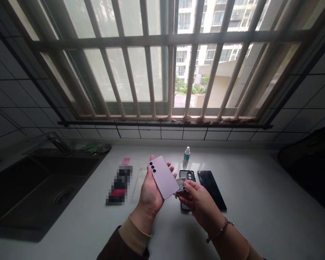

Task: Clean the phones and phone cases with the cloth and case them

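My left hand (149, 193) grips a pale lilac phone (164, 177), back side up, with its three camera lenses at the top left. My right hand (197, 202) is closed on a small grey cloth (181, 185) that touches the phone's lower right edge. Both hands hover above the white counter (246, 202). Under my right hand lies a black phone (187, 176) with its camera showing. A second dark phone (211, 189) lies beside it, screen up.
A small spray bottle (186, 154) stands behind the phones. A clear phone case (139, 180), a blurred dark item (119, 185) and a small pink piece (125, 161) lie to the left. A dark sink (38, 187) with faucet (58, 142) fills the left. A black bag (311, 162) sits at right.
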Motion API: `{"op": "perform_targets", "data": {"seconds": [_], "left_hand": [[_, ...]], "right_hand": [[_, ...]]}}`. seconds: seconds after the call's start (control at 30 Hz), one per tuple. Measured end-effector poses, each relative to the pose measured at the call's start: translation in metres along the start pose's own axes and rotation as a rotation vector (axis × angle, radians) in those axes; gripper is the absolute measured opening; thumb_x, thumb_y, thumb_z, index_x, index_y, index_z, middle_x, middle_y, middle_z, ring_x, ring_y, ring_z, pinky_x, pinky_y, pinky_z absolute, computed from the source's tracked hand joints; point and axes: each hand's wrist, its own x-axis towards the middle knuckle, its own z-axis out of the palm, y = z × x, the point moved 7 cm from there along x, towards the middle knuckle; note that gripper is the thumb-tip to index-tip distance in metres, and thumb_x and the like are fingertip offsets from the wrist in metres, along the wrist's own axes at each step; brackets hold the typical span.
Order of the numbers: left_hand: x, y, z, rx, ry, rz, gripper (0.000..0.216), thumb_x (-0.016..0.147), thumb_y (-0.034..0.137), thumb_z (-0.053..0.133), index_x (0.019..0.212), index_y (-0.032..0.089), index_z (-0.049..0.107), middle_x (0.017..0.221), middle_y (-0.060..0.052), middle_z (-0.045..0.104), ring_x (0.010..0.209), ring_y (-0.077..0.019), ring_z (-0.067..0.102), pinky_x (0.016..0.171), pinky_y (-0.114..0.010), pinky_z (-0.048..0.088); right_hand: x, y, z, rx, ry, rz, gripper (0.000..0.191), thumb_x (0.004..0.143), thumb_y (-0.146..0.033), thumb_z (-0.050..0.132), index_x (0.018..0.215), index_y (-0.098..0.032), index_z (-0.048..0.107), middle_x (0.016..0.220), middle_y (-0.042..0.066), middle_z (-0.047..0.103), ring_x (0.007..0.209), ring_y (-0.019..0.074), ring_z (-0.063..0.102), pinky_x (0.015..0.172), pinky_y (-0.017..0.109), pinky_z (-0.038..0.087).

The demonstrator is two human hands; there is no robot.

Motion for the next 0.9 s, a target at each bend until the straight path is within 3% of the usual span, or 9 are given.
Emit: {"op": "perform_targets", "data": {"seconds": [0.17,0.4,0.53,0.63,0.77,0.9], "left_hand": [[0.004,-0.003,-0.008,0.013,0.048,-0.050,0.058,0.109,0.055,0.043,0.162,0.034,0.041,0.123,-0.015,0.074,0.108,-0.0313,0.077,0.100,-0.059,0.059],[0.008,-0.004,-0.013,0.011,0.088,-0.096,0.055,0.109,0.052,0.044,0.159,0.029,0.048,0.121,-0.017,0.076,0.104,-0.0312,0.079,0.097,-0.055,0.061],[0.007,-0.017,-0.017,0.024,0.117,-0.248,0.057,0.109,0.049,0.044,0.151,0.012,0.055,0.122,-0.024,0.076,0.102,-0.0334,0.079,0.095,-0.052,0.063],[0.000,-0.033,-0.019,0.096,0.116,-0.425,0.058,0.108,0.048,0.046,0.141,0.003,0.061,0.122,-0.029,0.075,0.100,-0.0349,0.080,0.089,-0.049,0.065],[-0.014,-0.051,-0.014,0.172,0.019,-0.574,0.061,0.107,0.054,0.047,0.134,0.003,0.066,0.121,-0.029,0.076,0.096,-0.0354,0.080,0.084,-0.047,0.066],[-0.028,-0.062,-0.003,0.176,-0.142,-0.653,0.062,0.103,0.060,0.054,0.133,0.008,0.069,0.117,-0.025,0.078,0.098,-0.0353,0.080,0.084,-0.045,0.065]], "right_hand": [[0.002,-0.002,-0.005,0.026,0.064,0.006,0.029,0.082,-0.036,0.090,0.097,-0.017,0.073,0.094,0.009,0.082,0.084,0.0190,0.081,0.068,0.022,0.065],[0.004,-0.009,-0.011,0.004,0.099,-0.049,0.032,0.082,-0.039,0.088,0.101,-0.018,0.074,0.102,0.010,0.082,0.088,0.0217,0.081,0.072,0.028,0.066],[0.005,-0.026,-0.026,-0.024,0.224,-0.254,0.040,0.079,-0.050,0.088,0.101,-0.021,0.072,0.104,0.008,0.081,0.090,0.0233,0.079,0.078,0.034,0.065],[-0.002,-0.048,-0.034,-0.251,0.311,-0.483,0.039,0.088,-0.058,0.077,0.102,-0.022,0.072,0.103,0.006,0.080,0.094,0.0244,0.075,0.084,0.037,0.063],[-0.009,-0.063,-0.031,-0.684,0.359,-0.628,0.041,0.097,-0.062,0.064,0.100,-0.022,0.074,0.089,0.006,0.077,0.082,0.0232,0.069,0.075,0.034,0.056],[-0.004,-0.053,-0.029,-0.684,0.314,-0.555,0.047,0.093,-0.068,0.066,0.100,-0.023,0.075,0.075,0.004,0.074,0.065,0.0221,0.066,0.063,0.033,0.053]]}}
